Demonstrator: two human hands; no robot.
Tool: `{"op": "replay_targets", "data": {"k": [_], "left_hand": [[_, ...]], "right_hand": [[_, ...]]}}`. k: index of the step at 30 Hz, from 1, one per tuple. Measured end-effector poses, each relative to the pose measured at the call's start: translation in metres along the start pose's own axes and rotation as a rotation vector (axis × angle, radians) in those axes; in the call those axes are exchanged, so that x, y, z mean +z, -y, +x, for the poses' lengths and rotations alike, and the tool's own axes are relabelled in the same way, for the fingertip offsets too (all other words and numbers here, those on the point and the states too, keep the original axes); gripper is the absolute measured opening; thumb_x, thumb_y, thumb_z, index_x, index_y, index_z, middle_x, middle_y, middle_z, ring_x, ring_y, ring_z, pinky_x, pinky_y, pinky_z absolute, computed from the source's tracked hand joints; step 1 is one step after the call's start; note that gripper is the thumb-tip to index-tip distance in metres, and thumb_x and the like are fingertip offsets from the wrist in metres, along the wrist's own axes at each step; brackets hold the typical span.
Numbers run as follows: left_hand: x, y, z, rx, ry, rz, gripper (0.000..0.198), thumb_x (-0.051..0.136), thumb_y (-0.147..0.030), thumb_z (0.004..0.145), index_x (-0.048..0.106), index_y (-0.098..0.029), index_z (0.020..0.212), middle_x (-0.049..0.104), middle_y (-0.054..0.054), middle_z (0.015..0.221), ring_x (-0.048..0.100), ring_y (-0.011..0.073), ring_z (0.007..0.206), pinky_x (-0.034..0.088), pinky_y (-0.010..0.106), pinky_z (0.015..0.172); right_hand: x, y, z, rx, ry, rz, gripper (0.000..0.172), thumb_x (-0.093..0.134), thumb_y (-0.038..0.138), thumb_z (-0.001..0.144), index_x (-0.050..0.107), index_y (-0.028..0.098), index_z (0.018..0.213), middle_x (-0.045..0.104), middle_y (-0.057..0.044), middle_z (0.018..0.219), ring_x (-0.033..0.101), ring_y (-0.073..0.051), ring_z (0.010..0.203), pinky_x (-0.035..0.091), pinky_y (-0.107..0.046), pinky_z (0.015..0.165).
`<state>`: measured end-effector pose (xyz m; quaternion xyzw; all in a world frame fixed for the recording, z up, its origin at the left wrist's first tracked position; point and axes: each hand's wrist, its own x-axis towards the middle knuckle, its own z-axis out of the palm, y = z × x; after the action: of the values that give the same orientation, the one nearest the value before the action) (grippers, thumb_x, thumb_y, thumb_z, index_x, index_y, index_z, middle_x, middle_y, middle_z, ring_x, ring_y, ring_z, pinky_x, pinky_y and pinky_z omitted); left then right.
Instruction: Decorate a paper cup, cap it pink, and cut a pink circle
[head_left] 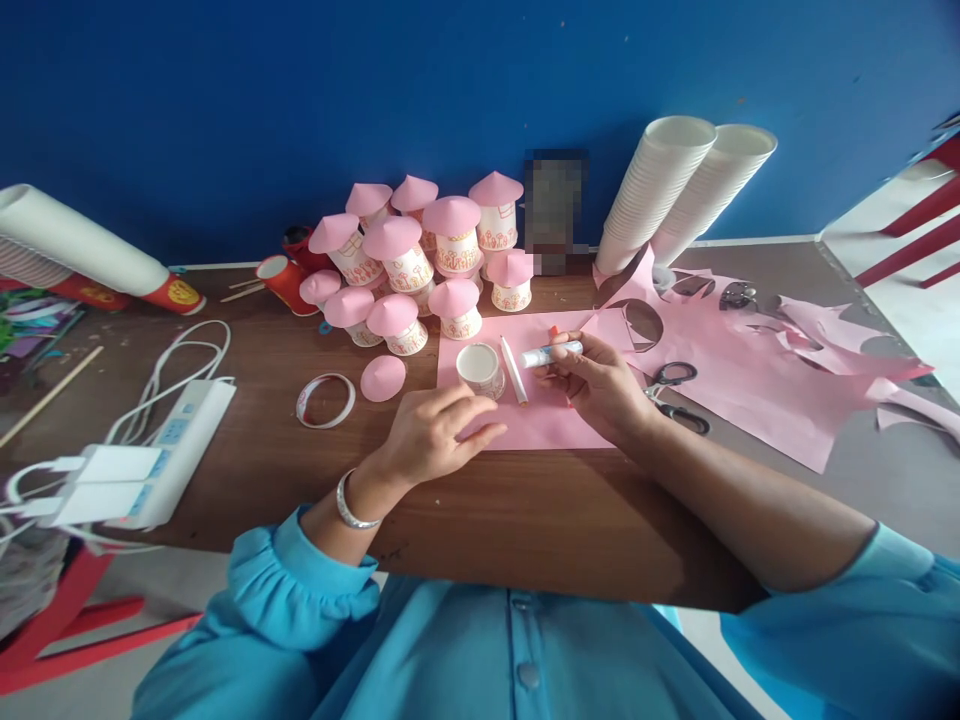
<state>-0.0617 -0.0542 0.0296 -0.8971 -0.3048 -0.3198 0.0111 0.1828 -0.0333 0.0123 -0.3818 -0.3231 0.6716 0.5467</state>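
Note:
In my right hand [592, 375] is a small white tube with blue print [551, 354], pinched between thumb and fingers and pointing left. My left hand [442, 430] holds nothing, its fingers loosely stretched and apart, just in front of a small paper cup [480, 370]. The cup stands with its open end up on a pink sheet [480, 432]. Between the cup and the tube lies a white pen [514, 370]. Something red shows partly behind my right hand. A loose pink paper cone [383, 379] rests on the table left of the sheet.
Behind stand several decorated cups with pink cone roofs [452, 220]. Scissors [675, 390] and cut pink paper [735, 370] lie right, near stacked white cups [656, 190]. On the left are a tape roll [325, 401], a power strip [184, 450] with cables and a tilted cup stack [82, 240].

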Motion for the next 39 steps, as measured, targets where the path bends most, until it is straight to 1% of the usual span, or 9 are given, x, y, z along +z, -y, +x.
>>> {"op": "replay_targets", "data": {"k": [5, 8, 15, 20, 24, 28, 32, 35, 39], "left_hand": [[0.007, 0.001, -0.005, 0.014, 0.294, 0.085, 0.021, 0.073, -0.040, 0.091, 0.072, -0.020, 0.099, 0.075, 0.001, 0.085, 0.073, 0.0174, 0.072, 0.050, 0.030, 0.055], [0.007, 0.002, -0.005, 0.018, 0.341, 0.084, 0.021, 0.076, -0.039, 0.089, 0.072, -0.020, 0.096, 0.074, 0.001, 0.085, 0.074, 0.0193, 0.076, 0.049, 0.029, 0.054], [0.004, 0.002, -0.004, -0.075, 0.135, 0.018, 0.024, 0.067, -0.035, 0.097, 0.067, -0.019, 0.079, 0.068, -0.001, 0.073, 0.064, 0.0115, 0.058, 0.048, 0.026, 0.054], [0.003, 0.003, -0.003, -0.116, -0.005, -0.052, 0.016, 0.072, -0.035, 0.093, 0.064, -0.021, 0.089, 0.068, 0.000, 0.080, 0.065, 0.0121, 0.067, 0.050, 0.025, 0.059], [0.009, 0.014, -0.002, -0.368, -0.170, -0.092, 0.048, 0.085, -0.044, 0.080, 0.058, -0.021, 0.113, 0.067, 0.004, 0.097, 0.065, 0.0168, 0.081, 0.056, 0.030, 0.070], [0.020, 0.026, 0.000, -0.433, -0.052, -0.171, 0.082, 0.084, -0.048, 0.079, 0.044, -0.019, 0.144, 0.064, 0.016, 0.136, 0.065, 0.0288, 0.122, 0.056, 0.044, 0.099], [0.030, 0.024, 0.004, -0.446, 0.051, -0.153, 0.058, 0.080, -0.046, 0.083, 0.058, -0.020, 0.130, 0.071, 0.011, 0.128, 0.067, 0.0299, 0.118, 0.055, 0.046, 0.100], [0.034, 0.018, 0.005, -0.370, -0.003, -0.089, 0.050, 0.079, -0.045, 0.084, 0.061, -0.019, 0.123, 0.074, 0.010, 0.118, 0.069, 0.0287, 0.112, 0.055, 0.044, 0.098], [0.032, 0.016, 0.003, -0.297, -0.076, 0.038, 0.052, 0.078, -0.042, 0.085, 0.059, -0.020, 0.128, 0.072, 0.011, 0.121, 0.067, 0.0296, 0.112, 0.054, 0.044, 0.098]], "right_hand": [[-0.001, -0.002, 0.001, -0.020, 0.017, 0.002, 0.040, 0.096, 0.042, 0.065, 0.066, 0.022, 0.082, 0.066, 0.005, 0.077, 0.068, -0.011, 0.065, 0.063, -0.026, 0.068], [-0.002, -0.002, 0.002, -0.032, 0.040, -0.014, 0.040, 0.095, 0.043, 0.067, 0.065, 0.022, 0.082, 0.066, 0.005, 0.077, 0.068, -0.010, 0.065, 0.063, -0.026, 0.070], [-0.001, -0.002, 0.002, -0.033, 0.031, -0.028, 0.040, 0.095, 0.043, 0.066, 0.065, 0.021, 0.082, 0.066, 0.005, 0.080, 0.070, -0.012, 0.068, 0.064, -0.028, 0.071], [-0.002, -0.003, 0.000, -0.056, 0.029, -0.093, 0.042, 0.092, 0.045, 0.070, 0.064, 0.022, 0.090, 0.068, 0.004, 0.080, 0.071, -0.013, 0.068, 0.064, -0.029, 0.071], [0.002, -0.004, -0.007, -0.243, -0.039, -0.309, 0.041, 0.088, 0.043, 0.076, 0.062, 0.022, 0.100, 0.068, 0.003, 0.083, 0.069, -0.014, 0.068, 0.064, -0.032, 0.068], [0.011, -0.002, -0.019, -0.441, -0.053, -0.594, 0.030, 0.081, 0.038, 0.085, 0.064, 0.021, 0.102, 0.069, -0.001, 0.091, 0.067, -0.015, 0.071, 0.060, -0.032, 0.065], [0.017, 0.002, -0.026, -0.687, 0.021, -0.937, 0.014, 0.070, 0.031, 0.095, 0.063, 0.023, 0.103, 0.072, -0.003, 0.092, 0.067, -0.018, 0.077, 0.057, -0.035, 0.071], [0.019, 0.005, -0.028, -0.894, 0.081, -1.121, 0.012, 0.066, 0.027, 0.098, 0.059, 0.024, 0.107, 0.073, -0.005, 0.098, 0.069, -0.021, 0.087, 0.057, -0.036, 0.077], [0.018, 0.004, -0.032, -1.029, 0.146, -1.265, 0.013, 0.061, 0.023, 0.100, 0.057, 0.024, 0.112, 0.072, -0.008, 0.099, 0.071, -0.024, 0.089, 0.057, -0.036, 0.073]]}}
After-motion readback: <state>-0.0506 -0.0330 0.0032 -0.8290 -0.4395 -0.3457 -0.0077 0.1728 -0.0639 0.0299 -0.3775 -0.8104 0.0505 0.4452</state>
